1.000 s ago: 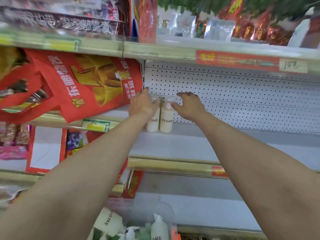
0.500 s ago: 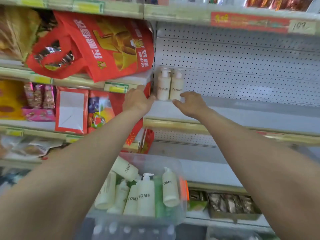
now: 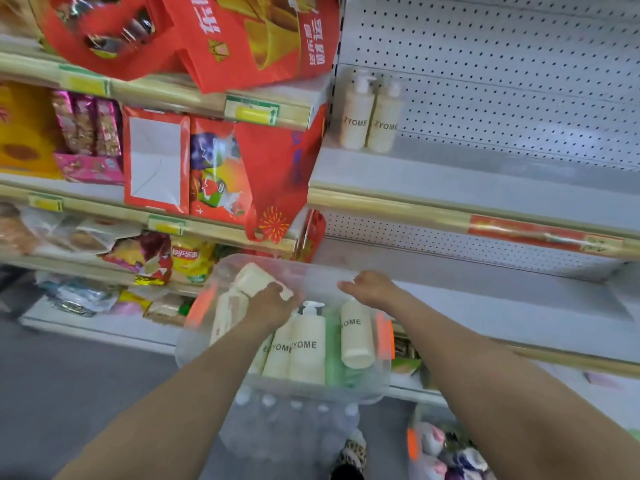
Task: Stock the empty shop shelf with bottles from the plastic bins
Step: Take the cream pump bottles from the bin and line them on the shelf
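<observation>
Two cream ZYOME pump bottles (image 3: 356,116) stand side by side at the left end of the empty white shelf (image 3: 485,181), against the perforated back panel. Below, a clear plastic bin (image 3: 367,389) holds several cream bottles (image 3: 306,344) and a green one. My left hand (image 3: 273,304) is down inside the bin, fingers against a tilted cream bottle (image 3: 254,278); no grip shows. My right hand (image 3: 370,289) hovers over the bin's right side with relaxed fingers, holding nothing, just above another cream bottle (image 3: 356,337).
A second clear bin (image 3: 294,431) of clear bottles sits under the first. Another bin (image 3: 443,452) of colourful items is at lower right. Red gift bags (image 3: 249,39) and snack packs fill the left shelves. A lower white shelf (image 3: 502,306) runs right.
Both hands have left the two bottles on the shelf and dropped down to the bin. My view has tilted downward.
</observation>
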Available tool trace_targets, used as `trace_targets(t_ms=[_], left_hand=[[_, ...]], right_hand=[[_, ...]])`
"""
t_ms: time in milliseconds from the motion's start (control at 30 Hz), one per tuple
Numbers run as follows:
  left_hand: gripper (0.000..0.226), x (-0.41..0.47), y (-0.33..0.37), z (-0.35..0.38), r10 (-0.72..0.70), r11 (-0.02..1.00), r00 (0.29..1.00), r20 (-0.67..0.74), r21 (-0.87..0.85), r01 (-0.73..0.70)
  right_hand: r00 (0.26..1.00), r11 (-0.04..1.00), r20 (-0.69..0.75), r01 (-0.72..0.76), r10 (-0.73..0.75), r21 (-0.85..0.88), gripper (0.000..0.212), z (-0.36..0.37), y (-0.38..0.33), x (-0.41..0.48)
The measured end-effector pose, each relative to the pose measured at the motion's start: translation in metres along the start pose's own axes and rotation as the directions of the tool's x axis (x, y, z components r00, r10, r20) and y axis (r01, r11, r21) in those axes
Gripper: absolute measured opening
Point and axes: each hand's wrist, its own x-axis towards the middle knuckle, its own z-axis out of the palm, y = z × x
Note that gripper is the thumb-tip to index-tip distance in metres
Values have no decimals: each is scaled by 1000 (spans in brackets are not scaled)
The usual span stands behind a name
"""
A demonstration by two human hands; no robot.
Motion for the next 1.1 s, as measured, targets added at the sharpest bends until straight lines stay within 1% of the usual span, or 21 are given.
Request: trace_targets(t_ms=[33, 100, 167, 233, 367, 467, 567, 667, 733, 800, 833, 867, 933, 1033, 1100], left_hand=[[70, -1, -8, 11, -42, 999, 998, 55, -20, 44], [66, -2, -21, 30, -90, 994, 986, 142, -45, 97], [63, -1, -29, 43, -115, 985, 975, 193, -108, 137], [61, 1, -33, 50, -129, 972, 972, 198, -171, 164], [58, 6, -33, 54, -187, 952, 962, 197, -206, 228], [69, 9, -34, 55, -199, 942, 954, 225, -225, 250], [74, 12, -38, 59, -208, 931, 954, 216, -255, 261], [71, 13, -38, 64, -207, 906, 957, 203, -330, 266], [60, 13, -37, 66, -194, 890, 964, 180, -382, 250], [53, 14, -35, 64, -173, 898, 972, 156, -380, 221], [54, 15, -33, 62, -169, 904, 974, 149, -371, 214], [56, 16, -32, 61, -173, 904, 974, 149, -368, 217], [57, 16, -30, 60, -177, 893, 969, 173, -386, 232], [46, 17, -30, 60, -161, 889, 961, 225, -390, 240], [43, 17, -34, 55, -175, 863, 954, 241, -428, 267]], right_hand=[[999, 999, 40, -34, 34, 17, 73, 7, 4, 3], [991, 992, 102, -94, 86, 79, 76, 17, 8, 6], [982, 985, 152, -131, 113, 112, 77, 24, 12, 10], [974, 977, 180, -164, 138, 140, 74, 28, 15, 15], [954, 963, 256, -205, 156, 174, 67, 32, 13, 30], [959, 975, 223, -200, 174, 97, 59, 34, 9, 44], [952, 974, 205, -214, 226, -77, 65, 38, 6, 52], [949, 960, 192, -220, 252, -172, 66, 43, 4, 60], [945, 961, 218, -208, 245, -182, 64, 40, 2, 65], [947, 971, 238, -184, 217, -152, 53, 34, 1, 67], [948, 976, 244, -178, 205, -127, 48, 32, 3, 67], [948, 979, 249, -175, 197, -106, 47, 31, 5, 68], [948, 979, 246, -185, 201, -85, 52, 32, 9, 67], [951, 977, 236, -176, 200, -120, 54, 39, 15, 64], [955, 980, 231, -166, 187, -107, 54, 45, 20, 62]])
